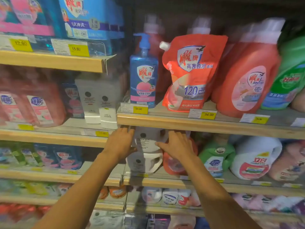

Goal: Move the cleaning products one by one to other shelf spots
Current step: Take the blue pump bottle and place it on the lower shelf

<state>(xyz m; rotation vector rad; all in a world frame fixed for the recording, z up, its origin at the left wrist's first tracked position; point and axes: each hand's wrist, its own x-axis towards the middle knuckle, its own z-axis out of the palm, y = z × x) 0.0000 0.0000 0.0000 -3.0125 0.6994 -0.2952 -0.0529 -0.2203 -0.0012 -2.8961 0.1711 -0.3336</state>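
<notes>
A white detergent jug (146, 139) with a black round logo is held in the air just under the edge of the middle shelf (181, 123). My left hand (121, 142) grips its left side and my right hand (175, 146) grips its right side by the handle. Directly below it a second, matching white jug (142, 163) stands on the lower shelf (165, 180). Two more white bottles of the same brand (99, 100) stand on the left shelf, slightly higher.
Above my hands stand a blue pump bottle (143, 76), a red refill pouch (189, 75), a red jug (247, 76) and a green jug (288, 76). Right of the white jugs are an orange jug (175, 164), a green jug (216, 159) and a white jug (255, 161).
</notes>
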